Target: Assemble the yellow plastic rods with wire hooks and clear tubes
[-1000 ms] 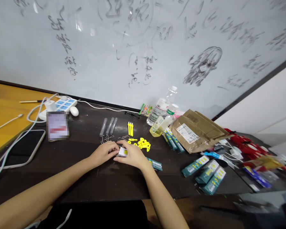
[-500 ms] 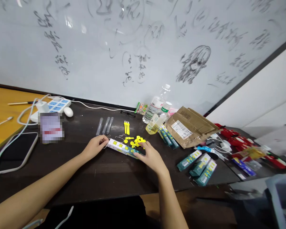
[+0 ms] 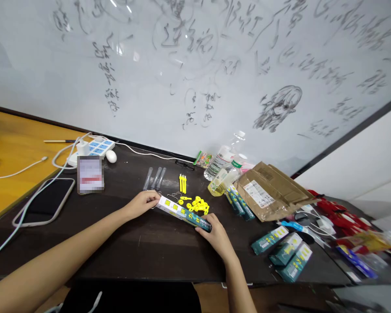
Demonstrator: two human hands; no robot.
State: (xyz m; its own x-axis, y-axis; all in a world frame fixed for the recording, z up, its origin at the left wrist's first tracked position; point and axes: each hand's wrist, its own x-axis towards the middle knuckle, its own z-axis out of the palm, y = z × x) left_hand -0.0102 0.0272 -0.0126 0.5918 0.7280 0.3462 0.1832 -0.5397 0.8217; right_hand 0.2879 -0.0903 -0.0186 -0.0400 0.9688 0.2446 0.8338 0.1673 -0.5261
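A long, narrow green-and-white cardboard box (image 3: 182,212) with yellow lettering lies crosswise before me, on or just over the dark table. My left hand (image 3: 142,205) is closed, with its fingertips pinching the white left end. At the green right end, my right hand (image 3: 217,237) grips the box between thumb and fingers. Just behind it are small yellow plastic pieces (image 3: 199,204) in a pile and thin metal hooks (image 3: 173,196). Farther back lie several yellow sticks (image 3: 183,184) side by side, and clear plastic tubes (image 3: 156,178) to their left.
Similar boxes (image 3: 289,250) lie at the right, others (image 3: 238,203) beside a brown cardboard package (image 3: 263,191). Bottles (image 3: 219,163) stand by the whiteboard (image 3: 143,95). At left are a phone (image 3: 47,202), a power strip (image 3: 99,148), a white mouse (image 3: 111,156) and loose cables.
My right hand has slid to the box's right end and now grips it there. My left hand stays at the left end. The camera view has shifted, moving everything right and down in the picture.
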